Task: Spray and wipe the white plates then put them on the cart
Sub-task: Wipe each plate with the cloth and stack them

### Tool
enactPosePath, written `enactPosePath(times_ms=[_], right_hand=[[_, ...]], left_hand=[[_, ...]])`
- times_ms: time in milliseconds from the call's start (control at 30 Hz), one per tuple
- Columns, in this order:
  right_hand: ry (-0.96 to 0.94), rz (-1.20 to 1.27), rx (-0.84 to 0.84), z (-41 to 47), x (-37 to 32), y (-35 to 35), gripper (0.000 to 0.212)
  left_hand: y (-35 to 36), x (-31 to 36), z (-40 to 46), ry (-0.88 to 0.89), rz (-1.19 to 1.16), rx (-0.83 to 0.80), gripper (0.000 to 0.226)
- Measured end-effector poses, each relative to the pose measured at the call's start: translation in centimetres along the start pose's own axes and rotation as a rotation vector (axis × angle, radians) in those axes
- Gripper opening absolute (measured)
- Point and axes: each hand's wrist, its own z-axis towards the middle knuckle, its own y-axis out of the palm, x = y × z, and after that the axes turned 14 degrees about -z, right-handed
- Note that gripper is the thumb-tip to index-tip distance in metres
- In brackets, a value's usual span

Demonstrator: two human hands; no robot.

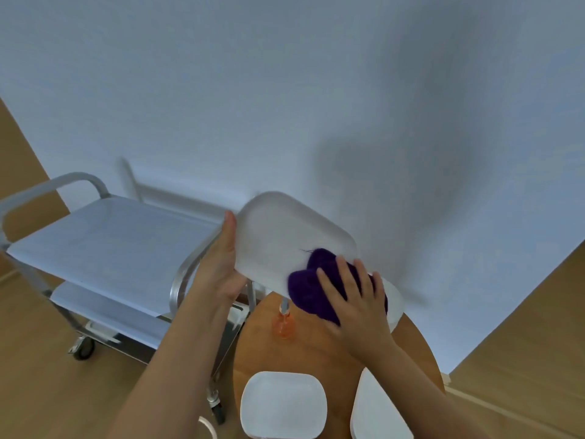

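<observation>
Now the left hand (pixel 221 267) holds a plate (pixel 285 245) up, and the right hand (pixel 354 293) presses a cloth (pixel 311 286) flat on it. Wiping is on; next, the cart (pixel 110 242) at nine o'clock.

The cart (pixel 110 236) stands left of the table (pixel 319 350) — two plates (pixel 283 403) lie on the table's near edge, the bottle (pixel 283 326) behind them.

Single head view, close, tilted, looking forward-down over round table (pixel 316 353) toward wall (pixel 285 90).

Round wooden table (pixel 319 353); pale wall (pixel 285 90) behind; wooden floor (pixel 47 391).
</observation>
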Motion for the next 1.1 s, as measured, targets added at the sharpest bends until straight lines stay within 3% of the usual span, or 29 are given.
enactPosePath(times_ms=[100, 267, 400, 500, 600, 767, 900, 1000, 1100], right_hand=[[0.074, -0.022, -0.027, 0.7, -1.0, -0.4, 0.081], [0.093, 0.001, -0.038, 2.9, -4.5, -2.3, 0.084], [0.026, 0.023, 0.083, 3.5, -4.3, -2.3, 0.082], [-0.077, -0.014, 0.158, 2.3, -3.2, -1.3, 0.082], [-0.18, -0.034, 0.206, 0.7, -1.8, -0.2, 0.076], [-0.345, -0.028, 0.329, -0.4, -0.1, 0.7, 0.049], [-0.212, 0.139, 0.384, 0.6, -1.5, -0.2, 0.035], [-0.063, 0.182, 0.379, 2.1, -2.3, -1.3, 0.032], [-0.01, 0.164, 0.289, 2.7, -3.2, -1.7, 0.04]], left_hand=[[0.9, -0.8, 0.4, -0.026, -0.076, 0.074, 0.072], [2.7, -4.5, 0.6, -0.091, -0.001, 0.282, 0.077], [2.3, -4.5, 0.8, -0.116, 0.053, 0.337, 0.075], [2.1, -3.1, 0.9, -0.151, 0.04, 0.263, 0.082], [2.0, -0.8, 1.1, -0.188, 0.081, 0.147, 0.073], [2.1, 2.8, 1.8, -0.225, 0.438, 0.114, 0.077], [2.7, 2.6, 2.1, -0.083, 0.424, 0.206, 0.07], [2.6, -0.4, 1.1, -0.168, 0.424, 0.158, 0.08], [1.9, -4.1, 0.1, -0.24, 0.366, 0.326, 0.063]])
